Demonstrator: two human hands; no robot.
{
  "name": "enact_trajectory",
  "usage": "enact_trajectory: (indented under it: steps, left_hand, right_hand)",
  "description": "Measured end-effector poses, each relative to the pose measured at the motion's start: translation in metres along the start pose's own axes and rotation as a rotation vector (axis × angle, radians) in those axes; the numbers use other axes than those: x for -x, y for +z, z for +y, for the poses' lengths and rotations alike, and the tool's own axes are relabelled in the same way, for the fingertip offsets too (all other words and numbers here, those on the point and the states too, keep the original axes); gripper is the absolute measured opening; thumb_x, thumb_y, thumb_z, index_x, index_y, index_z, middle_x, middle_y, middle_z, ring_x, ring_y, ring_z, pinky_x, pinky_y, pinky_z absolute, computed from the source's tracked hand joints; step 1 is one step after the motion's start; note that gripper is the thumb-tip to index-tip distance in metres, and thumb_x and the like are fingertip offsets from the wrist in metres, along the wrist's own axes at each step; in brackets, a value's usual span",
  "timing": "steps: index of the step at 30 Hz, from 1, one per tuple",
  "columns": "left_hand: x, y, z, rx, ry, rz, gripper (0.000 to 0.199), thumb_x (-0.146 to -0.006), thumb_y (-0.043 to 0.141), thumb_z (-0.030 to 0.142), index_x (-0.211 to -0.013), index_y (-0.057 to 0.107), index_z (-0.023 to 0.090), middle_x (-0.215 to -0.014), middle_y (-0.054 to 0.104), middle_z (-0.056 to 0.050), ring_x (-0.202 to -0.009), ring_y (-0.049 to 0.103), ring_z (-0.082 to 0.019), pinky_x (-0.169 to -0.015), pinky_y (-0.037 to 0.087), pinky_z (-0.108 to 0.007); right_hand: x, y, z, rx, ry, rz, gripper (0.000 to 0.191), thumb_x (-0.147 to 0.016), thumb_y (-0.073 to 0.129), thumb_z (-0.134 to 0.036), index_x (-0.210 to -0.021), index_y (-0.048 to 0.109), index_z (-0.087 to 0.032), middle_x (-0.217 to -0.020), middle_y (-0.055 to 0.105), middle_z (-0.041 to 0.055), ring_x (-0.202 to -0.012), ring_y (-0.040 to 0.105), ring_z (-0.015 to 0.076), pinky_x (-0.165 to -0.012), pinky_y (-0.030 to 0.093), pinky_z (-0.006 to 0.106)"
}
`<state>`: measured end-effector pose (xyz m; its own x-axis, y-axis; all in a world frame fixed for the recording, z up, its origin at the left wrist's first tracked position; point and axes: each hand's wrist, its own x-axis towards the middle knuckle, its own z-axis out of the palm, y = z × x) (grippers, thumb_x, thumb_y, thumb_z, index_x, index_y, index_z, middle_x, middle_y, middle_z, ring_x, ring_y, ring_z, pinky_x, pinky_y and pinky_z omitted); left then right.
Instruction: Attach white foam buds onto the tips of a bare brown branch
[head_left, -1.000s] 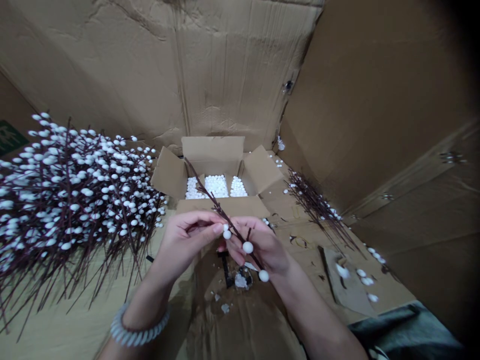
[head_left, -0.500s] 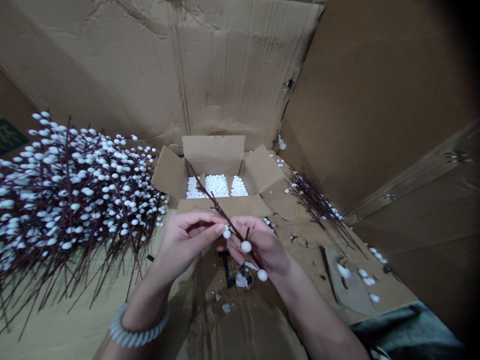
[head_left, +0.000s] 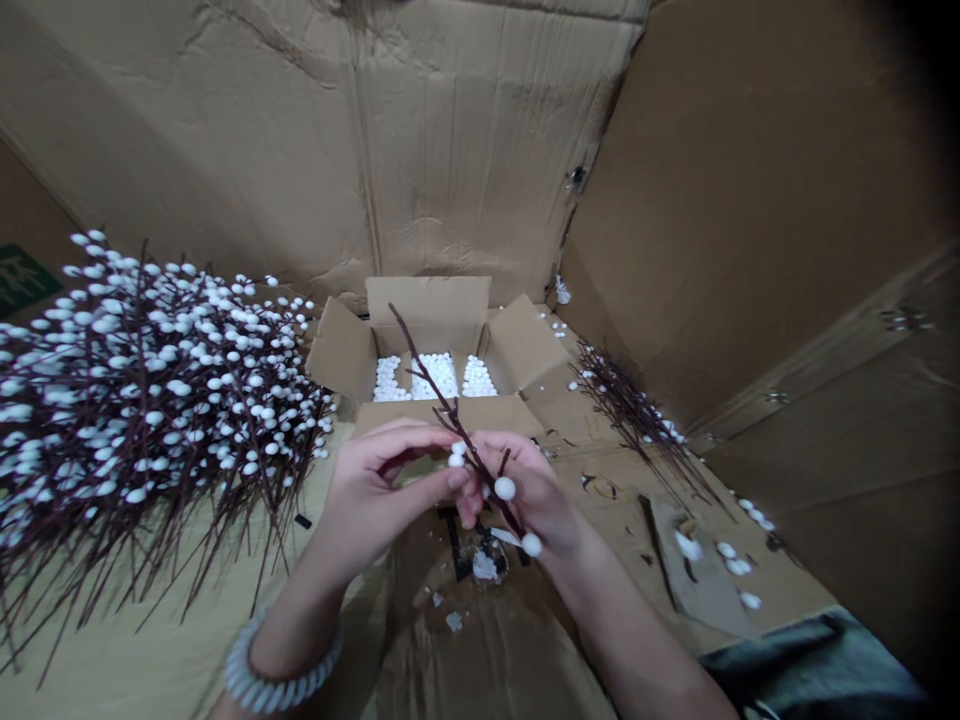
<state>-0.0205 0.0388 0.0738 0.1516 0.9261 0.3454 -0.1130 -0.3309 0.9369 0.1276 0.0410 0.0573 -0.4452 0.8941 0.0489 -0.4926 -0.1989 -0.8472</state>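
In the middle, my right hand (head_left: 536,490) is closed around a thin dark brown artificial branch (head_left: 427,375), which slants up and left toward the box. White balls sit along the branch, one large ball (head_left: 505,488) near my fingers and another ball (head_left: 532,545) lower down. From the left side my left hand (head_left: 382,490) meets the branch. Its thumb and forefinger are around a small white ball (head_left: 456,459) at a side twig, with a second white ball touching it. My right fingertips are partly hidden behind the branch.
An open cardboard box (head_left: 442,410) of white balls stands ahead. To the left lies a big heap of white-tipped branches (head_left: 172,390). Bare brown branches (head_left: 630,400) lie right, near a cardboard scrap (head_left: 686,575) with white bits. Cardboard walls (head_left: 465,130) rise behind and right.
The branch has shifted slightly right and stands steeper. Two white balls now show at my left fingertips where one showed before, and my left thumb has dropped a little lower.
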Motion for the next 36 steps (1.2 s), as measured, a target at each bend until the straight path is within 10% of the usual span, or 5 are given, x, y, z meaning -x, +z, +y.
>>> enact_trajectory:
  steps: [24, 36]
  left_hand:
    - [-0.003, 0.002, 0.002, 0.042, -0.087, 0.118, 0.029, -0.066, 0.076, 0.018, -0.093, 0.066, 0.015, -0.08, 0.074, -0.007, -0.073, 0.072, -0.018, -0.066, 0.059, -0.024]
    - [-0.039, -0.016, 0.01, -0.73, 0.05, 0.136, 0.02, -0.082, 0.059, 0.032, -0.093, 0.07, 0.02, -0.099, 0.072, -0.005, -0.098, 0.066, -0.023, -0.09, 0.049, -0.032]
  right_hand:
    - [0.002, 0.004, -0.002, -0.098, 0.057, 0.004, 0.034, -0.066, 0.079, -0.034, -0.078, 0.054, -0.015, -0.067, 0.064, -0.0011, -0.053, 0.062, 0.0085, -0.053, 0.053, 0.02]
    - [-0.003, -0.013, 0.001, -0.252, 0.105, -0.074, 0.039, -0.066, 0.08, -0.033, -0.093, 0.058, -0.016, -0.056, 0.055, -0.007, -0.049, 0.049, 0.0054, -0.052, 0.045, 0.016]
